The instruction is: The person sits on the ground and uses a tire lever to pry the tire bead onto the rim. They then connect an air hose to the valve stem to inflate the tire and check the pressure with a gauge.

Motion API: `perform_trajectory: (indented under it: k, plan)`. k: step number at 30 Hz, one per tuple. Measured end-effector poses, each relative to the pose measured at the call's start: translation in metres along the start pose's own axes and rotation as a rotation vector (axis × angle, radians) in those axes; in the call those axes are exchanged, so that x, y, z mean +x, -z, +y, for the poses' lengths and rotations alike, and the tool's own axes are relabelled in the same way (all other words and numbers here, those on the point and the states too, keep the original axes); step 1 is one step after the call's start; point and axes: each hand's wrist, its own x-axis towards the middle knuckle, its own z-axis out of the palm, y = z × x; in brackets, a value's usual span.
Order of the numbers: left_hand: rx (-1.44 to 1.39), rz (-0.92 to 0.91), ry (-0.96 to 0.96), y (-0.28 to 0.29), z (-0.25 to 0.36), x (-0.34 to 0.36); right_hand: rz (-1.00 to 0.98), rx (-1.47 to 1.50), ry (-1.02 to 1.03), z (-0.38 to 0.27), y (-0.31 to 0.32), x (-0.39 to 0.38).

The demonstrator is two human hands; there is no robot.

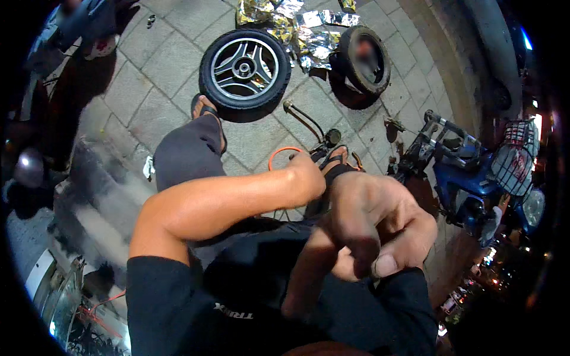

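My right hand (383,219) is raised close in front of me, large in the view. Its fingers are bent but apart, one pointing down and left, and nothing shows in them. My left forearm crosses my body to the right. It ends in a closed left hand (306,181), whose fingers are mostly hidden; I cannot make out what it holds. Just beyond that hand curves an orange hose (274,155). Close by lies a black curved tube (309,120) with a round dark fitting (332,137). My sandalled feet are on the paving.
A spoked wheel with its tyre (244,67) lies flat ahead. A loose tyre (383,58) lies beside crumpled silver and gold foil (314,40). At right stands a blue motorbike (469,178) with a wire basket (515,157). Another person's clothing (89,24) shows at upper left.
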Motion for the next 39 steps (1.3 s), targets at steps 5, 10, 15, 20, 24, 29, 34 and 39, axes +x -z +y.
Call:
perform_trajectory:
  k: [5, 10, 15, 20, 24, 29, 34, 39]
  plan:
    - [-0.066, 0.175, -0.097, -0.044, 0.006, 0.026, -0.511, 0.258, 0.481, 0.046, 0.061, 0.056]
    - [-0.036, -0.075, -0.066, 0.009, -0.019, -0.002, -0.464, 0.188, 0.059, -0.006, 0.032, 0.086]
    - [-0.013, -0.151, -0.075, 0.037, -0.033, -0.016, -0.526, 0.415, -0.009, -0.006, 0.027, 0.099]
    - [-0.005, -0.191, -0.063, 0.047, -0.032, -0.032, -0.638, 0.486, 0.038, 0.007, 0.035, 0.117]
    - [0.010, -0.208, -0.082, 0.053, -0.031, -0.035, -0.589, 0.376, 0.045, 0.000, 0.037, 0.120]
    - [0.010, -0.248, -0.093, 0.059, -0.017, -0.051, -0.453, 0.265, -0.036, -0.015, 0.040, 0.127]
    - [-0.013, -0.264, -0.133, 0.062, -0.014, -0.053, -0.221, 0.108, -0.065, -0.031, 0.099, 0.152]
    - [0.013, -0.229, -0.030, 0.068, -0.022, -0.058, 0.090, -0.151, 0.040, -0.027, 0.194, 0.203]
